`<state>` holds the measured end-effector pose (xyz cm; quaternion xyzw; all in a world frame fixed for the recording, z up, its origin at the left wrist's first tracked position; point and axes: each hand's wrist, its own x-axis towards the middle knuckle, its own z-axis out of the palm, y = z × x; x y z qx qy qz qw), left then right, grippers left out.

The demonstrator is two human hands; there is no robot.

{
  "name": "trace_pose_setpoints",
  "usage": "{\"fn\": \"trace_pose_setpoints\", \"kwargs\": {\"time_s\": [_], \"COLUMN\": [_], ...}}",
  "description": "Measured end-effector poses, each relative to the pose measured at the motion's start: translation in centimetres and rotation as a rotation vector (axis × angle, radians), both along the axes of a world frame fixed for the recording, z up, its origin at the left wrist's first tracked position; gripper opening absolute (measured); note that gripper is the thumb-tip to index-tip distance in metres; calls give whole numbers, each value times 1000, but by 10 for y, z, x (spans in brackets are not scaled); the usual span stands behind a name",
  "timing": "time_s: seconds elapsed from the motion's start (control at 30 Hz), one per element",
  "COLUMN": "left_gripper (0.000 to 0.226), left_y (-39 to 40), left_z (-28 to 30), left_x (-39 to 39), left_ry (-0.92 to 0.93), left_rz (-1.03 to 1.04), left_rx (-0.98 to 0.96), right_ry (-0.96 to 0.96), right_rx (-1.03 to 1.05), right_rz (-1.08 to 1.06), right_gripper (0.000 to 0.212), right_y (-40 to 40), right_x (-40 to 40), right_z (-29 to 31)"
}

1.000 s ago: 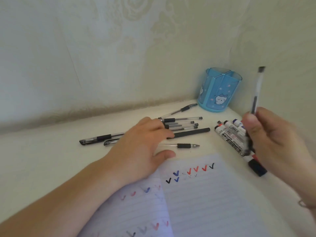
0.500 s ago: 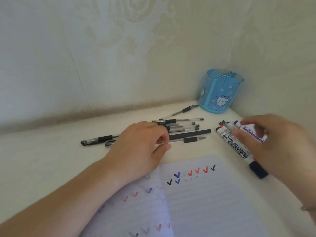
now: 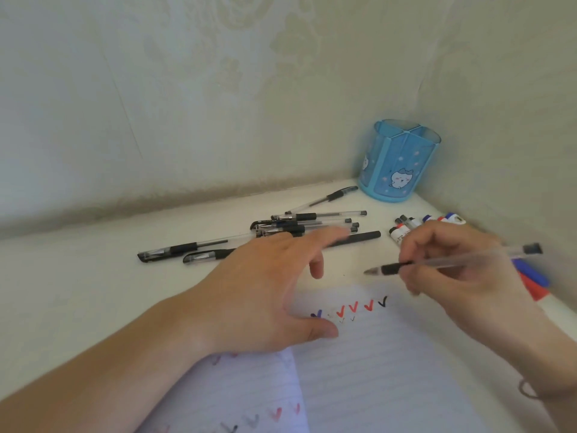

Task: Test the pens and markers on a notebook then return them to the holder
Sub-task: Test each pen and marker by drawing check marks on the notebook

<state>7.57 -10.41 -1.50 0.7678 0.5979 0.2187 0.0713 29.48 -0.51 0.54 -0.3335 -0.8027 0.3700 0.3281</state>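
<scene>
The left hand (image 3: 274, 292) lies spread, thumb on the notebook (image 3: 374, 364); the right hand (image 3: 462, 270) pinches a clear pen (image 3: 452, 260) just above its top edge, the blue holder (image 3: 396, 170) in the worktop's far right corner

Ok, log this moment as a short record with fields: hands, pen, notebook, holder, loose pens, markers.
left hand: open, flat on the notebook
right hand: holding a pen
pen: uncapped, tip above the desk just beyond the page
notebook: open, red, blue and black ticks
holder: blue, upright in the corner, looks empty
loose pens: lying behind the left hand
markers: behind the right hand
</scene>
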Motion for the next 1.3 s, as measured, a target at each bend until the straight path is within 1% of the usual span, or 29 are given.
{"fn": "trace_pose_setpoints", "kwargs": {"time_s": [0.03,0.07,0.17,0.27,0.37,0.47,0.53,0.63,0.7,0.77,0.8,0.83,0.9,0.97,1.03,1.1,1.17,1.23,1.3], "left_gripper": [82,73,59,53,50,49,48,48,48,47,46,45,43,42,42,37,27,19,11], "left_y": [1,2,4,6,7,7,8,10,10,10,9,9,9,9,10,7,0,-19,-52], "left_z": [-1,-3,-6,-7,-8,-9,-10,-12,-13,-13,-13,-12,-9,-6,-3,2,8,13,17], "left_x": [-2,-4,-8,-9,-9,-10,-10,-10,-11,-11,-11,-12,-14,-16,-22,-33,-49,-68,-91], "left_ry": [65,97,47,18,-6,-38,-49,-56,-56,-49,-55,-67,-85,-81,-64,-52,-32,-10,-50], "left_rz": [-17,-30,-68,-106,-121,-131,-135,-140,-141,-137,-130,-123,-113,-82,-23,49,119,198,290], "left_rx": [17,21,-2,28,10,-5,-5,-3,-4,-3,-14,-32,-52,-62,-64,-70,-74,-26,48], "right_ry": [40,37,-38,-7,-37,-46,-45,-26,-43,-72,-65,-24,109,184,206,174,139,118,126], "right_rx": [-133,-200,-181,-193,-162,-137,-132,-150,-97,-66,-75,-110,-212,-260,-263,-235,-220,-199,-219], "right_rz": [64,106,131,106,102,135,127,95,87,87,93,105,100,83,111,172,221,245,260], "right_gripper": [13,12,5,4,6,19,23,21,20,12,7,7,14,24,31,24,23,21,18], "right_y": [-3,-5,-5,-5,-5,-4,-2,1,1,1,1,1,4,3,-2,-12,-23,-33,-46], "right_x": [-3,-4,-5,-6,-7,-7,-6,-7,-6,-5,-5,-4,-3,-3,-4,-5,-6,-12,-22], "right_z": [-1,-3,-11,-12,-12,-12,-13,-15,-13,-11,-9,-8,-7,-3,1,6,12,19,30]}}
